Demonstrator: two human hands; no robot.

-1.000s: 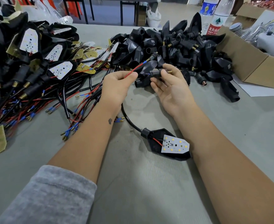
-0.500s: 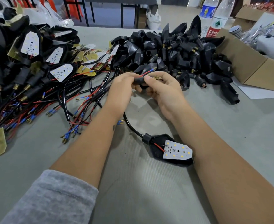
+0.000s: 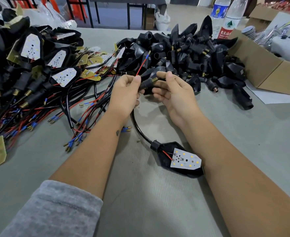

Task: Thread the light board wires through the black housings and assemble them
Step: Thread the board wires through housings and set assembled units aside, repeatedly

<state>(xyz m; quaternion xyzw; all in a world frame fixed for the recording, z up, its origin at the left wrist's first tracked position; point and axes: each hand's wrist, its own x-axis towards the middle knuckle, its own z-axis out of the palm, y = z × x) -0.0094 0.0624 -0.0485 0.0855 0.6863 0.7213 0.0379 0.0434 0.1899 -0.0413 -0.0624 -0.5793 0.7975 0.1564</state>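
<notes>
Two grips met over the surface (image 3: 157, 202). I saw the left hand (image 3: 125, 93) pinching the red wire (image 3: 141, 65), which ran up and away from it. The right hand (image 3: 173, 93) curled round the black housing (image 3: 147, 83), its brass end toward the right thumb, touching the left grip.

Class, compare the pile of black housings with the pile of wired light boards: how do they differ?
The housings lie far right by the cardboard box; the wired boards lie left. The housings are all black and wireless; the boards show white faces and trail red and black wires. Both are loose heaps on the table.
</notes>
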